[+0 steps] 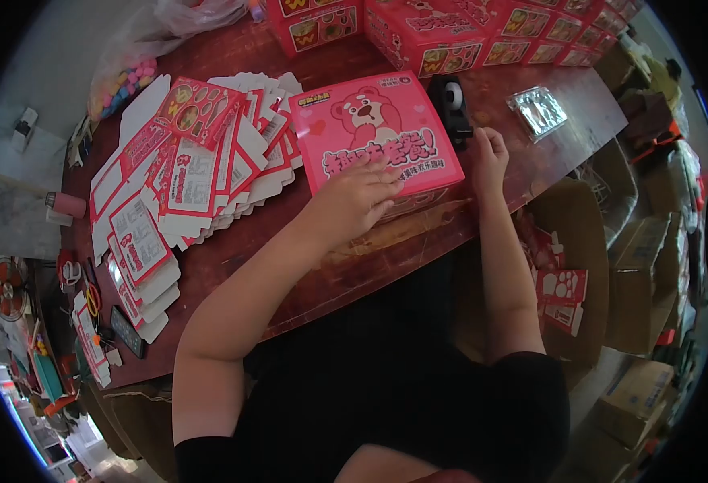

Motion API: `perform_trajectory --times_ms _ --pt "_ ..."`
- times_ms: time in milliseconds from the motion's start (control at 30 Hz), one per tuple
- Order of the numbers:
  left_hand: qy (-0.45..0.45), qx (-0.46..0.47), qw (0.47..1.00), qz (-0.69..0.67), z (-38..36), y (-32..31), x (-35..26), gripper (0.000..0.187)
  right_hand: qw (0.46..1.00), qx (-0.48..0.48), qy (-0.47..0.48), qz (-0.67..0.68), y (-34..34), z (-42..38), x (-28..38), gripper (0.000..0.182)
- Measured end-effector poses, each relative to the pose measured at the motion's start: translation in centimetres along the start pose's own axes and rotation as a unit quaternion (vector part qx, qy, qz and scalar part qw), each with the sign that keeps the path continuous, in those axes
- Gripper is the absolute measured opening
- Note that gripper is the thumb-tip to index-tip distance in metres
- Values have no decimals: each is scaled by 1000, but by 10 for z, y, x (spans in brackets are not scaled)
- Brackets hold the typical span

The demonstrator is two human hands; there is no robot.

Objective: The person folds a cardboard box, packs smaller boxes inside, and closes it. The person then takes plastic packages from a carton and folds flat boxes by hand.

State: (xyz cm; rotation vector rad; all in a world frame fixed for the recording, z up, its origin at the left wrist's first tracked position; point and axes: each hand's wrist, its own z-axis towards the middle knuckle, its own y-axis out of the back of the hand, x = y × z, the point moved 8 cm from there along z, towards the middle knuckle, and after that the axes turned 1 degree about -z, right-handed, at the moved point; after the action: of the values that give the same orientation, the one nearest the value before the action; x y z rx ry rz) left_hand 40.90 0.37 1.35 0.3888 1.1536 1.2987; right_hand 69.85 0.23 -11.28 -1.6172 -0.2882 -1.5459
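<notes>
A pink box point(362, 113) with a cartoon bear on its lid sits closed at the middle of the table's front side. My left hand point(354, 201) rests on its lower front part, fingers stretched out over the printed lettering. Just right of the box stands a black tape dispenser point(457, 121) with a pale roll in it. By the dispenser's near end, my right hand point(489, 157) is closed in a pinch. Whatever may be between those fingertips is too small to make out.
Flat printed cartons point(201, 173) lie in an overlapping pile on the left of the dark red table point(394, 241). Stacked pink boxes point(426, 36) line the back. A silver foil packet point(539, 111) lies right. Phone point(127, 332) and scissors point(92, 299) are at left; an open cardboard box point(583, 266) stands below right.
</notes>
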Motion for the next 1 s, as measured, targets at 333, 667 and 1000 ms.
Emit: perform_trajectory --times_ms 333,667,1000 --pt "123 43 988 86 34 -7 -17 38 984 -7 -131 -119 17 -13 -42 8" --pt "-2 -57 994 95 33 -31 -14 32 996 73 38 -41 -39 -108 66 10" --pt "32 -56 998 2 34 -20 -15 46 990 105 16 -93 -84 -130 70 62"
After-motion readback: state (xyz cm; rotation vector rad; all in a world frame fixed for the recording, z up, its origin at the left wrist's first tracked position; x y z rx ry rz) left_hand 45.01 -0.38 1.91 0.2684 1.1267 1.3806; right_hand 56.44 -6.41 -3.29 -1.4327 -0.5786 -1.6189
